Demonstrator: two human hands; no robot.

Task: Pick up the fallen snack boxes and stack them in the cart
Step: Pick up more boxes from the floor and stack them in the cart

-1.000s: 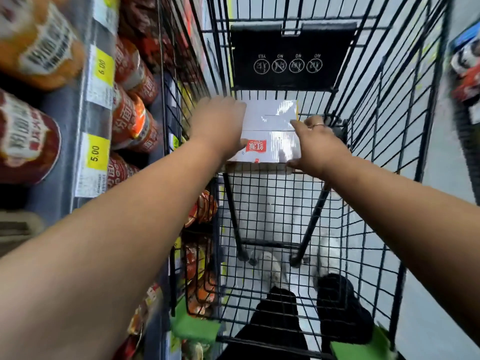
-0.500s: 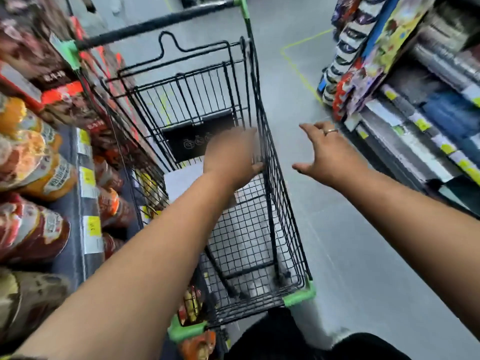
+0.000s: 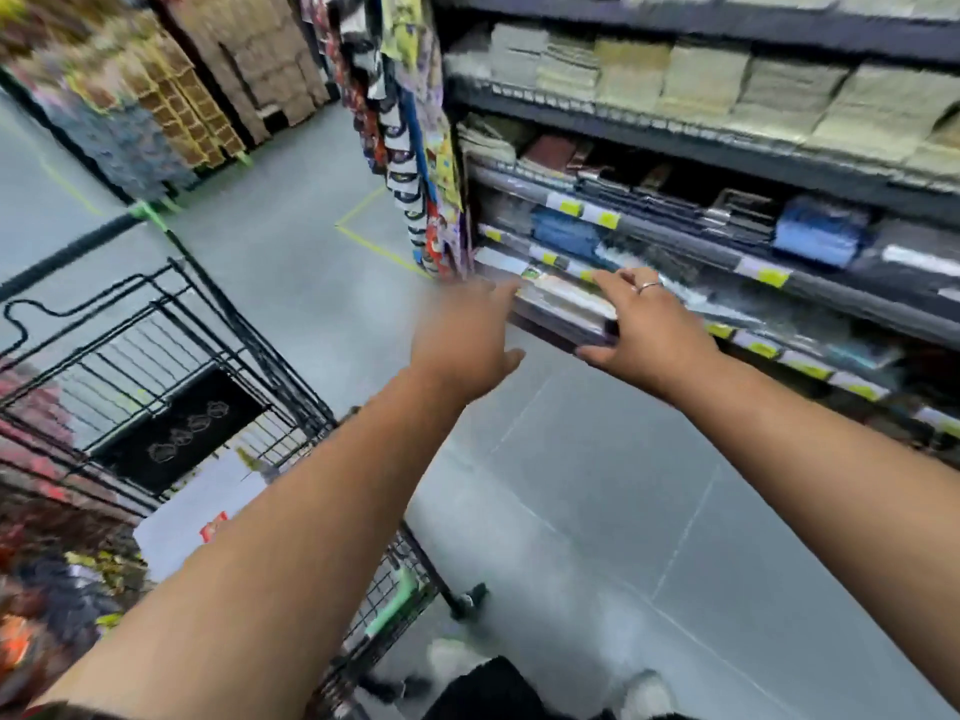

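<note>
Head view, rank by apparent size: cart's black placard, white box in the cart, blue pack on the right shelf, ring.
1. black placard and white box: look alike, and the box is partly hidden, so they are not ranked.
2. blue pack, farther from the camera.
3. ring, smallest.

Your head-worn camera looks forward and down, facing dark metal shelving (image 3: 727, 166) close ahead, black wire cart (image 3: 249, 336) near at lower left.

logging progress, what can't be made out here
Head view only:
1. White box in the cart: left forearm covers part, print blurred.
2. Left hand: fingers smeared by motion.
3. Right hand: whether it grips the shelved box, blur hides it.
</note>
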